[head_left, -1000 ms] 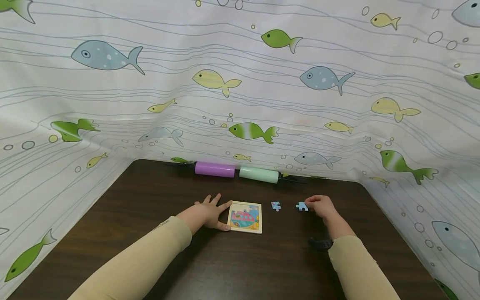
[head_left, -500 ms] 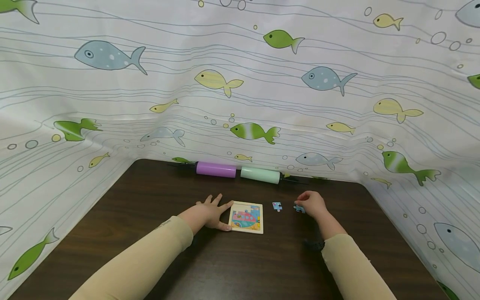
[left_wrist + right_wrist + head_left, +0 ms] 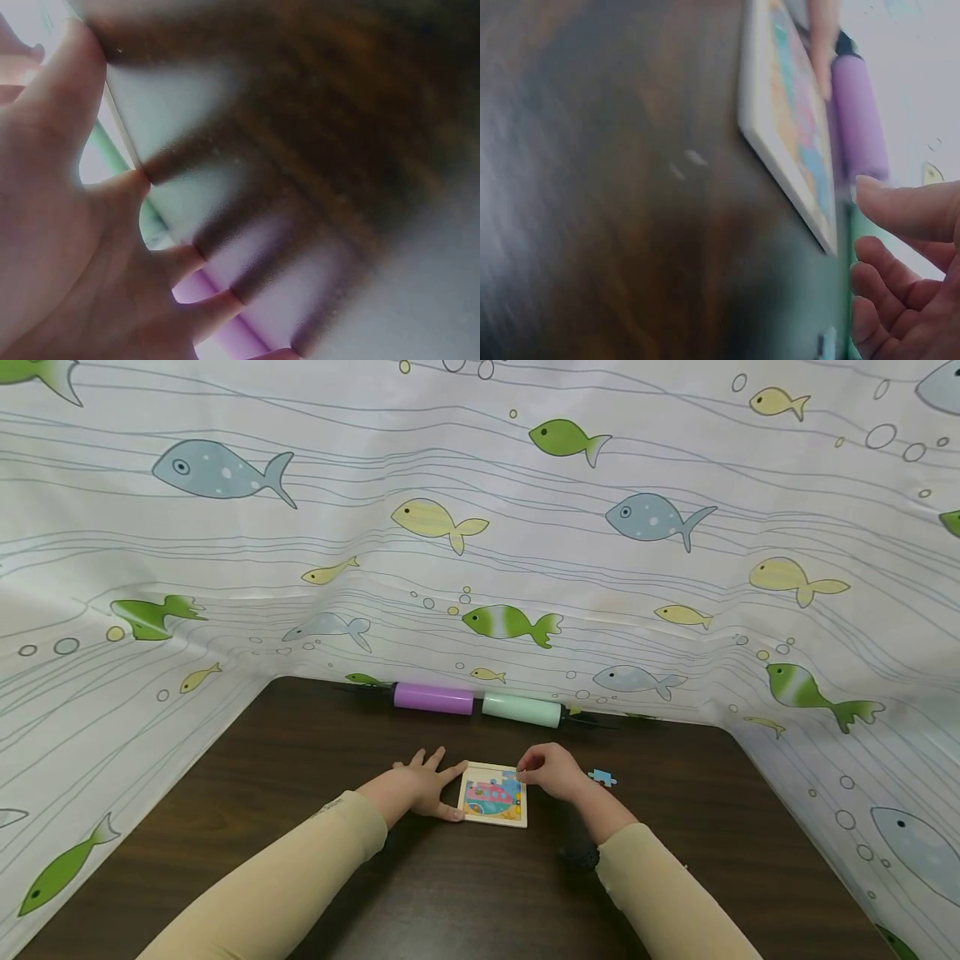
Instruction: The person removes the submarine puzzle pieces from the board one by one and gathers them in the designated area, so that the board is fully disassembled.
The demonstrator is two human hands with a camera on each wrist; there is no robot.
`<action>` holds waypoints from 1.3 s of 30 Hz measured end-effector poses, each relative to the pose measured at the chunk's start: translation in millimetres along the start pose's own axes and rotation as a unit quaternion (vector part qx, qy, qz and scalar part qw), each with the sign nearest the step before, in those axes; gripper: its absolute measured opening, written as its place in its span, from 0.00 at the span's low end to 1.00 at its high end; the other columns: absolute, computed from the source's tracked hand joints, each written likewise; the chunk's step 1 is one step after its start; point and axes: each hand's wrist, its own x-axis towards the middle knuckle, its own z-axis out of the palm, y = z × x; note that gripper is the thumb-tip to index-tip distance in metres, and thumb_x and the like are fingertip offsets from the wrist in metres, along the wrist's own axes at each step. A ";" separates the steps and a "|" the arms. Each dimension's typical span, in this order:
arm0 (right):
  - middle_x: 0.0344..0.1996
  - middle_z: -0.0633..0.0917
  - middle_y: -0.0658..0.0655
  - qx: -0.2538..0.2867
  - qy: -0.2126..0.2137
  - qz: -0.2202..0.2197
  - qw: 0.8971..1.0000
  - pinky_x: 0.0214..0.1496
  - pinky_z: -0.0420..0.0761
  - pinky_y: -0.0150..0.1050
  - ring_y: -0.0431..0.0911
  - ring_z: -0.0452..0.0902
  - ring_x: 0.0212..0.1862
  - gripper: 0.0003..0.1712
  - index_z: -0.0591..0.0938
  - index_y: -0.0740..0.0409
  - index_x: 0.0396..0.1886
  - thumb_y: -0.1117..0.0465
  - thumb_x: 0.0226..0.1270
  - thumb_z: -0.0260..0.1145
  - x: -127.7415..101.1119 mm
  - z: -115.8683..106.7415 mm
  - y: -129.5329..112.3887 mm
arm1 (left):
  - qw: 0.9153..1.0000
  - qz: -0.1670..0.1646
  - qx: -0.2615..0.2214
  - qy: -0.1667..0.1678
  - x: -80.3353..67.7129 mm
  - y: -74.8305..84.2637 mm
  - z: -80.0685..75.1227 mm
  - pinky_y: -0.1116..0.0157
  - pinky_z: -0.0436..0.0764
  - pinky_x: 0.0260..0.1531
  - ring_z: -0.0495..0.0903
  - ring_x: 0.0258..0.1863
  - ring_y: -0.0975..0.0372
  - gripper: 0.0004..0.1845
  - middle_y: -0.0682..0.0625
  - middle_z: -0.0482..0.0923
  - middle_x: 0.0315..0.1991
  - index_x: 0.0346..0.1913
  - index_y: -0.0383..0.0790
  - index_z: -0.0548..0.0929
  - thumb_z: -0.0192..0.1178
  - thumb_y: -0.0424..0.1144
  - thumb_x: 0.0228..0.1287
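Note:
A small square puzzle board [image 3: 491,797] with a colourful picture lies on the dark wooden table [image 3: 300,760]. My left hand [image 3: 420,785] lies flat with spread fingers, thumb and forefinger against the board's left edge. My right hand [image 3: 525,770] has curled fingers at the board's upper right corner and pinches a small blue puzzle piece [image 3: 511,774] there. Another blue piece [image 3: 602,777] lies loose just right of that hand. In the right wrist view the board [image 3: 795,150] is seen edge-on, with curled fingers [image 3: 900,285] beside it. The left wrist view is blurred, filled by my hand [image 3: 60,225].
A purple cylinder [image 3: 433,698] and a mint-green cylinder [image 3: 521,710] lie end to end along the table's back edge. A white cloth with printed fish [image 3: 480,527] walls the table at the back and both sides.
My right hand left the blue piece on the right, slid left past where the second piece lay, and now sits at the board's corner. The left hand has not moved.

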 end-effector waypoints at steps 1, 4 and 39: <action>0.28 0.79 0.51 -0.004 -0.007 -0.002 1.000 0.34 0.74 0.40 0.46 0.72 0.33 0.04 0.86 0.55 0.31 0.66 0.60 0.74 0.3 3.7 -2.1 | 1.000 0.000 0.000 0.000 -0.3 0.1 -0.2 0.35 0.55 0.64 0.44 0.75 0.41 0.51 0.43 0.42 0.79 0.80 0.61 0.49 0.56 0.73 0.57; 0.29 0.78 0.51 -0.008 -0.022 -0.004 1.000 0.34 0.73 0.40 0.47 0.71 0.33 0.05 0.86 0.54 0.31 0.65 0.59 0.75 1.2 12.7 -4.8 | 1.000 0.000 -0.003 0.000 -0.8 0.4 -0.7 0.35 0.54 0.64 0.44 0.75 0.41 0.51 0.43 0.42 0.79 0.80 0.61 0.49 0.57 0.72 0.57; 0.34 0.76 0.52 0.000 0.023 -0.015 1.000 0.40 0.75 0.44 0.48 0.72 0.37 0.09 0.84 0.54 0.28 0.72 0.60 0.72 -0.9 23.5 -10.0 | 1.000 -0.010 -0.007 -0.001 3.2 -1.3 1.9 0.36 0.52 0.65 0.42 0.76 0.43 0.51 0.45 0.41 0.79 0.79 0.63 0.48 0.57 0.72 0.57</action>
